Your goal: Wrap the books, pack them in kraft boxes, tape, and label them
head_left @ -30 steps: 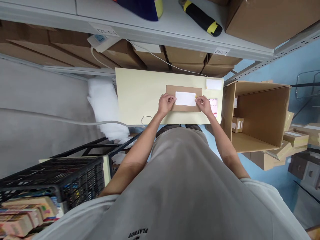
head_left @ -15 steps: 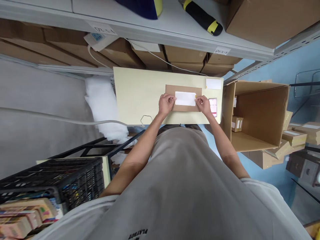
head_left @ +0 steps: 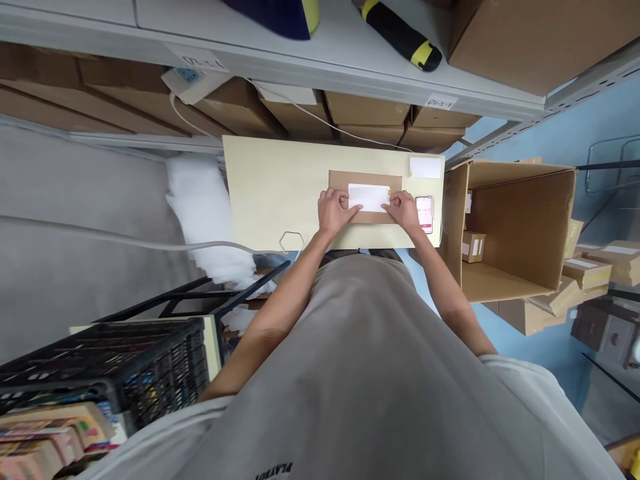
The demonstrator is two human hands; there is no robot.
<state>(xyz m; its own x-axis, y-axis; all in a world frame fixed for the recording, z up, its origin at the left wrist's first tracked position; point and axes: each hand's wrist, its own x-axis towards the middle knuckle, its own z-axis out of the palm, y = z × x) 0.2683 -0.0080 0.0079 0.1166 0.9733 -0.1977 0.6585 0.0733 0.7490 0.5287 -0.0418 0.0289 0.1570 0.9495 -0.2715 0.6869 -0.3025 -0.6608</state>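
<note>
A flat brown cardboard piece [head_left: 367,218] lies on the pale yellow tabletop [head_left: 275,193], with a white label [head_left: 369,197] on its face. At the label's left end is my left hand [head_left: 335,210], its thumb stretched over the lower corner and its fingers curled. My right hand [head_left: 404,210] is at the other end, thumb on the lower right corner and fingers bent near the upper one. Both hands are partly closed around the label's ends. A lit phone [head_left: 425,215] lies just right of my right hand, and a second white label [head_left: 425,167] is above it.
An open cardboard box [head_left: 520,233] stands right of the table, with a small box [head_left: 473,247] inside. Shelves with cartons [head_left: 367,109] run behind. A cable [head_left: 125,239] crosses from the left. A black crate [head_left: 160,367] is at lower left.
My thumbs have moved from the label's side edges inward and down onto its lower corners. The cardboard and label stay in nearly the same place; the whole view has shifted slightly.
</note>
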